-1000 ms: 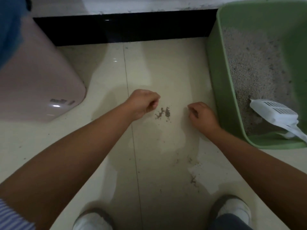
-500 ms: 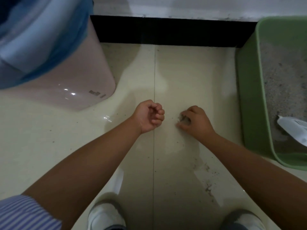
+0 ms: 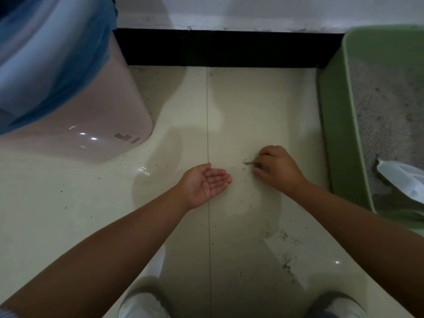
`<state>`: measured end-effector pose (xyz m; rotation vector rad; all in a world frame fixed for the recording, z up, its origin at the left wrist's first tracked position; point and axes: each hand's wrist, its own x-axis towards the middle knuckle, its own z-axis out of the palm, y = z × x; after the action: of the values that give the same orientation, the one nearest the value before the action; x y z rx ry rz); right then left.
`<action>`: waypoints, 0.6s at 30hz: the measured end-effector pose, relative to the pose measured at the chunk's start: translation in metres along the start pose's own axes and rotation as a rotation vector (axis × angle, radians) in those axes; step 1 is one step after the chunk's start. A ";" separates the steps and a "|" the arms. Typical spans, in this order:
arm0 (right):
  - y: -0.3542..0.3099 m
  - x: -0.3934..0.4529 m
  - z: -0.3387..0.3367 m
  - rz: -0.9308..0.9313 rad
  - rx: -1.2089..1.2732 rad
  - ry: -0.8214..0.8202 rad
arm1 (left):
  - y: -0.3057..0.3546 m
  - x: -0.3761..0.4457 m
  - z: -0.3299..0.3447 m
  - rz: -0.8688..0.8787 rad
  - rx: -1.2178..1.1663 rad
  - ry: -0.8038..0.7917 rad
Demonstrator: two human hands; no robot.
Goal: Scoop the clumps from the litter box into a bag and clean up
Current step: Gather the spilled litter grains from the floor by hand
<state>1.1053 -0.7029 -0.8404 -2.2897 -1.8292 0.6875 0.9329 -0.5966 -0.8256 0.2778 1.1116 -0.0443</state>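
Grey spilled litter (image 3: 248,163) pinched by right hand (image 3: 276,171) fingers | left hand (image 3: 204,185) cupped, fingers apart (palm up)

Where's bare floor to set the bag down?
Free: the tile between the pink bin, the black baseboard and the green litter box. Crowded: spilled litter at the right hand, and more grit nearer the shoes.

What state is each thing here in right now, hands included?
Left hand: open, palm up, cupped just above the floor.
Right hand: fingers curled, gathering spilled grey litter grains on the cream tiled floor.
Green plastic litter box: uncovered, holds litter.
White slotted scoop: lying in the box, unheld.
Pink bin with blue bag liner: upright, open.
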 end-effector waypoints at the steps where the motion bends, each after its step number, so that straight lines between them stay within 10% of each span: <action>1: 0.001 -0.002 0.001 0.056 0.041 -0.032 | -0.001 -0.001 0.000 -0.011 -0.016 -0.003; 18: -0.012 0.014 -0.001 0.055 -0.187 -0.219 | -0.004 -0.013 -0.004 0.000 -0.168 -0.047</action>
<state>1.0971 -0.6860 -0.8383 -2.4771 -2.0100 0.8379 0.9234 -0.6009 -0.8166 0.1253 1.0619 0.0422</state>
